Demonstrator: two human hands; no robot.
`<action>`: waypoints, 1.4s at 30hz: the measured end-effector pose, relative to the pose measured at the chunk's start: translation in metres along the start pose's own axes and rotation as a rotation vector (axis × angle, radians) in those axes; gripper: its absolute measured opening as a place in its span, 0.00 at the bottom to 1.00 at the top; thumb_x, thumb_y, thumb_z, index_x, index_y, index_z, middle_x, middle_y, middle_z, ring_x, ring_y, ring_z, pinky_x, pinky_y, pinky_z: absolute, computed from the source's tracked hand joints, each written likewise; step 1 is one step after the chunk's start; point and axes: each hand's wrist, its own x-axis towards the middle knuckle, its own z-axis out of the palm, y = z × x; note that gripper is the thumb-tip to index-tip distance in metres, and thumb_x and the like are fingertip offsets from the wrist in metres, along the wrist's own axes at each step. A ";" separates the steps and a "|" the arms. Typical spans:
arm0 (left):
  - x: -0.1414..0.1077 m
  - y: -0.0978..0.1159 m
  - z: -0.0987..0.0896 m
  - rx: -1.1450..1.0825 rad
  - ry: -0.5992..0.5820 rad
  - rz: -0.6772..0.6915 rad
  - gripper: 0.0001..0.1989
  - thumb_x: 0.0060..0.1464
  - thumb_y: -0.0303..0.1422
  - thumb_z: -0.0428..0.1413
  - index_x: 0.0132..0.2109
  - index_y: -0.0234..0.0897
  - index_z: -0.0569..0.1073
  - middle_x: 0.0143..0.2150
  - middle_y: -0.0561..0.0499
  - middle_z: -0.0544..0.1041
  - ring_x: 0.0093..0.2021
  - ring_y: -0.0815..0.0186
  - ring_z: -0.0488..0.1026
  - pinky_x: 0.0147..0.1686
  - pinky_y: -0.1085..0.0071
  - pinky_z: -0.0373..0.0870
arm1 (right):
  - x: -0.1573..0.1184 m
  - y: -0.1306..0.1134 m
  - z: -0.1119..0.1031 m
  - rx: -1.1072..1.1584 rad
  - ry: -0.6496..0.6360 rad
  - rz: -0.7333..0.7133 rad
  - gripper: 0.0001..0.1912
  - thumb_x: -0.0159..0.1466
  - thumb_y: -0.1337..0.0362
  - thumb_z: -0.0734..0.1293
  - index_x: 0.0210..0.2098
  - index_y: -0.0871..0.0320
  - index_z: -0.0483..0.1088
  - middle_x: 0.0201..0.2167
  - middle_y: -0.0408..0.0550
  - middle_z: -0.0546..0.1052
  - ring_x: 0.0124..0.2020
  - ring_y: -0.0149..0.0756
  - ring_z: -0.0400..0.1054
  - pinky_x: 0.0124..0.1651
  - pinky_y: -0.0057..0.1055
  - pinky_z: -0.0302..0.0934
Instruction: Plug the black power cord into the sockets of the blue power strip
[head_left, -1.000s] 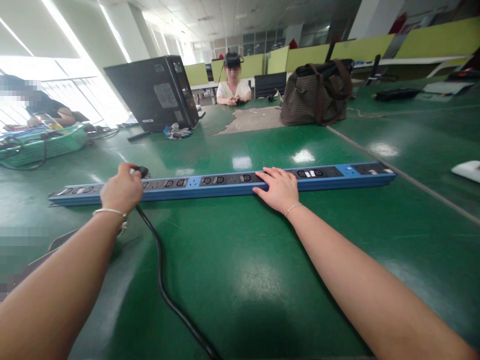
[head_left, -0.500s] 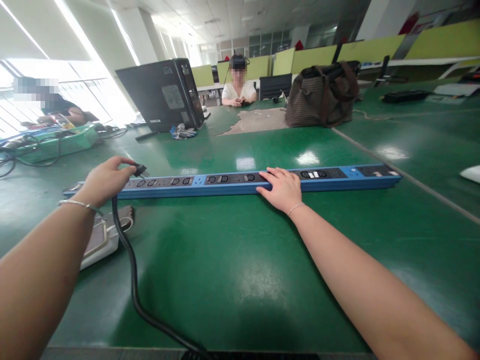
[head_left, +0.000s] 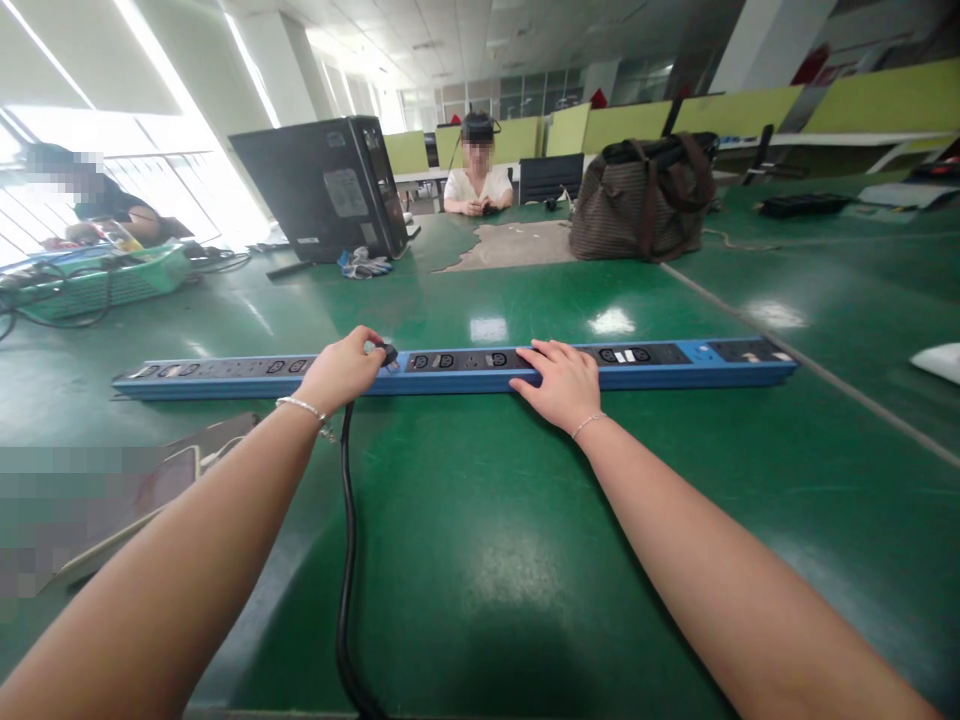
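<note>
Left hand [head_left: 343, 371] shifted plug [head_left: 389, 354] rightward (along power strip [head_left: 457, 383]).

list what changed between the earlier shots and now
The left hand, holding the black power plug, has moved right along the blue power strip to the blue socket section left of its middle; the black cable shifted with it. Nothing was let go or newly grasped. The right hand stays on the strip; computer tower and bag stayed put.

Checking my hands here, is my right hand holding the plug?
No, the right hand rests on the power strip, while the left hand holds the plug.
</note>
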 end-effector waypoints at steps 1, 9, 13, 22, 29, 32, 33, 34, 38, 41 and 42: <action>0.001 0.001 0.002 0.006 -0.003 -0.009 0.21 0.54 0.43 0.44 0.50 0.40 0.70 0.40 0.43 0.78 0.40 0.53 0.75 0.39 0.63 0.68 | 0.000 0.000 0.000 0.000 0.000 0.000 0.23 0.61 0.49 0.63 0.54 0.48 0.70 0.58 0.46 0.69 0.59 0.47 0.57 0.58 0.47 0.48; 0.006 0.002 0.006 0.034 0.015 -0.018 0.21 0.55 0.43 0.43 0.51 0.40 0.69 0.44 0.40 0.78 0.44 0.50 0.74 0.40 0.60 0.68 | 0.000 -0.001 0.000 0.011 0.006 0.001 0.23 0.61 0.49 0.63 0.53 0.48 0.70 0.58 0.46 0.69 0.59 0.46 0.57 0.58 0.46 0.48; 0.007 0.001 0.007 0.036 0.029 -0.023 0.21 0.55 0.44 0.44 0.51 0.40 0.68 0.44 0.40 0.78 0.45 0.50 0.74 0.41 0.60 0.68 | 0.000 -0.001 0.000 0.004 0.000 0.002 0.23 0.61 0.49 0.64 0.54 0.47 0.70 0.58 0.45 0.69 0.59 0.46 0.57 0.58 0.46 0.48; 0.009 0.002 0.010 0.105 -0.026 0.000 0.21 0.56 0.44 0.43 0.51 0.39 0.67 0.45 0.39 0.78 0.46 0.51 0.74 0.42 0.59 0.69 | 0.000 0.000 0.000 0.009 0.006 0.000 0.23 0.61 0.49 0.64 0.53 0.47 0.70 0.58 0.45 0.69 0.59 0.47 0.57 0.58 0.47 0.48; -0.006 0.011 0.021 0.165 0.017 -0.014 0.22 0.58 0.45 0.39 0.53 0.40 0.65 0.43 0.38 0.78 0.44 0.47 0.75 0.40 0.56 0.68 | 0.000 -0.001 -0.001 0.012 -0.004 0.001 0.23 0.61 0.49 0.64 0.54 0.47 0.70 0.58 0.45 0.69 0.59 0.46 0.57 0.58 0.46 0.48; -0.008 0.013 0.024 0.172 0.025 -0.013 0.23 0.58 0.45 0.38 0.54 0.40 0.64 0.43 0.37 0.77 0.44 0.47 0.75 0.40 0.56 0.68 | 0.000 -0.001 -0.001 0.017 0.001 -0.004 0.23 0.61 0.49 0.64 0.53 0.47 0.70 0.58 0.45 0.69 0.59 0.46 0.57 0.57 0.46 0.48; -0.006 0.013 0.023 0.174 0.015 -0.012 0.23 0.58 0.45 0.38 0.54 0.40 0.64 0.43 0.37 0.77 0.44 0.47 0.75 0.40 0.56 0.68 | 0.000 -0.001 -0.001 0.019 0.002 -0.003 0.23 0.61 0.49 0.64 0.53 0.48 0.70 0.58 0.45 0.69 0.59 0.46 0.57 0.57 0.46 0.48; -0.003 0.013 0.022 0.174 -0.002 -0.008 0.23 0.58 0.45 0.39 0.54 0.40 0.64 0.43 0.37 0.77 0.44 0.48 0.75 0.41 0.56 0.68 | 0.000 -0.001 -0.001 0.021 0.002 -0.003 0.23 0.61 0.49 0.64 0.53 0.48 0.70 0.58 0.45 0.69 0.59 0.46 0.57 0.57 0.46 0.48; 0.011 0.010 0.016 0.148 -0.070 0.032 0.20 0.55 0.43 0.44 0.51 0.40 0.66 0.46 0.38 0.77 0.46 0.49 0.74 0.43 0.59 0.68 | 0.000 -0.001 0.000 0.022 0.008 0.003 0.23 0.61 0.49 0.64 0.53 0.48 0.70 0.58 0.45 0.69 0.59 0.46 0.57 0.58 0.46 0.47; 0.011 0.010 0.018 0.125 -0.045 0.026 0.19 0.55 0.42 0.44 0.50 0.40 0.67 0.44 0.39 0.78 0.45 0.50 0.75 0.42 0.59 0.69 | 0.000 0.000 0.000 0.019 0.006 0.007 0.23 0.61 0.49 0.64 0.53 0.48 0.71 0.58 0.46 0.69 0.59 0.47 0.57 0.58 0.46 0.47; 0.009 0.010 0.021 0.128 -0.020 0.013 0.20 0.56 0.42 0.43 0.51 0.40 0.66 0.44 0.38 0.78 0.45 0.49 0.75 0.41 0.59 0.69 | 0.000 0.000 0.000 0.019 0.004 0.006 0.23 0.61 0.49 0.64 0.53 0.48 0.70 0.58 0.46 0.69 0.59 0.47 0.57 0.58 0.46 0.47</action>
